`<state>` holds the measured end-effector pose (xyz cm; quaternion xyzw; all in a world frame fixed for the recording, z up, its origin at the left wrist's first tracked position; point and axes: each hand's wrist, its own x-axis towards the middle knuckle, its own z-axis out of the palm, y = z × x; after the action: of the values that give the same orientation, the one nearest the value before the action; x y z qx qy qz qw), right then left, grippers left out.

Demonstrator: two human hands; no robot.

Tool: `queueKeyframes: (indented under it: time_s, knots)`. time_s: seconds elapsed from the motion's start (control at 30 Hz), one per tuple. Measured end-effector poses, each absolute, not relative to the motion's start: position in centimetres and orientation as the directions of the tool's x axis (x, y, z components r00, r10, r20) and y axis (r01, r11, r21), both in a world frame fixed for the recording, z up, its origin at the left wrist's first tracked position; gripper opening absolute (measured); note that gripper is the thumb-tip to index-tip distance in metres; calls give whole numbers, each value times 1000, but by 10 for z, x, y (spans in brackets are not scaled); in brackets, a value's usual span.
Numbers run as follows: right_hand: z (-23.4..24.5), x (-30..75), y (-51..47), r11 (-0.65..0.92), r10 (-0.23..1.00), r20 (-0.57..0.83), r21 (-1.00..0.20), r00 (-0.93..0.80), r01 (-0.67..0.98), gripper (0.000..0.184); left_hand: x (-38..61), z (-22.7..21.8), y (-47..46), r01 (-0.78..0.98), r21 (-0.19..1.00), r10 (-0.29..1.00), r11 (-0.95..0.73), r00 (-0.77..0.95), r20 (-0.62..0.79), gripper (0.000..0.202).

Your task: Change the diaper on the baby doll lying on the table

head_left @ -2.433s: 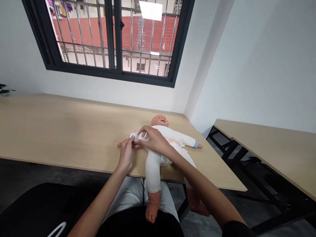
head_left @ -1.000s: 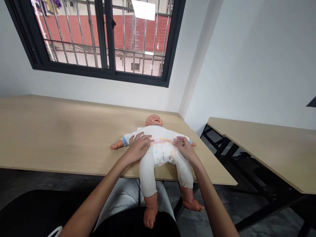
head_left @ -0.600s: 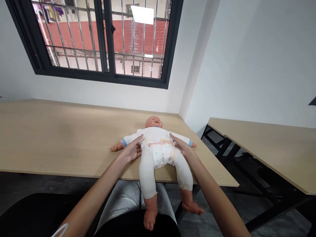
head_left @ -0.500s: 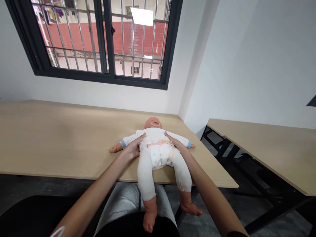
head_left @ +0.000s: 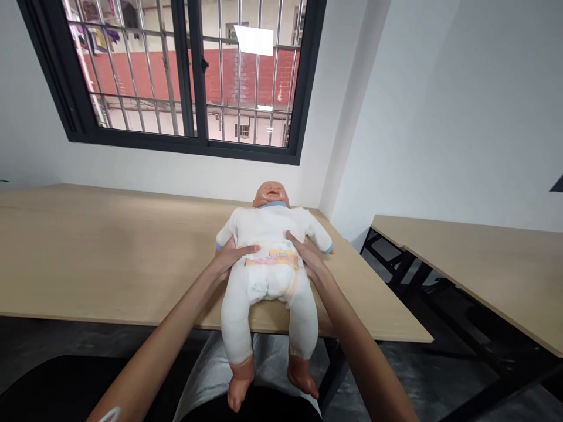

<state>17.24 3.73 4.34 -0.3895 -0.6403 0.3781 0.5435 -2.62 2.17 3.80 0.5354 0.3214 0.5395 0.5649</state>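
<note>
A baby doll (head_left: pixel 270 225) in a white outfit with blue collar and cuffs faces me, its upper body raised off the table. Round its hips is a white diaper (head_left: pixel 270 275) with a pink and yellow waistband. My left hand (head_left: pixel 231 257) grips the doll's waist on the left, thumb across the front. On the opposite side my right hand (head_left: pixel 308 252) holds the waist, its thumb pointing up the belly. The fingers of both hands are partly hidden behind the body. The doll's legs hang over the table's front edge, bare feet above my lap.
The light wood table (head_left: pixel 109 252) reaches far left and ends just right of the doll. A second table (head_left: pixel 475 252) with black legs stands to the right across a gap. Behind are a white wall and a barred window (head_left: pixel 197 140). A black seat (head_left: pixel 57 387) is at lower left.
The doll's head and torso have come up from lying on the table. Its arms have dropped nearer its sides, and its legs have swung left. Both hands stay on its waist.
</note>
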Motion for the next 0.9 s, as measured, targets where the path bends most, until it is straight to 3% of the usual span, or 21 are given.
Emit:
queueKeyframes:
  time_s: [0.1, 0.27, 0.47, 0.7, 0.9]
  knots:
    - [57, 174, 28, 304, 923, 335, -937, -192, -172, 69, -29, 47, 11, -262, 943, 946, -204, 197, 259, 77]
    - [83, 177, 10, 312, 930, 344, -926, -130, -213, 56, -30, 69, -4, -215, 921, 920, -326, 153, 362, 83]
    - [104, 170, 9, 389, 887, 453, -836, -87, -387, 53, -35, 89, -4, -146, 876, 857, -460, 187, 481, 80]
    - [116, 161, 11, 535, 845, 504, -789, 180, -302, 51, -36, 101, 5, -110, 877, 847, -468, 228, 480, 72]
    - [136, 161, 26, 593, 798, 529, -774, 289, -221, 51, -33, 127, 10, -11, 847, 822, -531, 234, 519, 64]
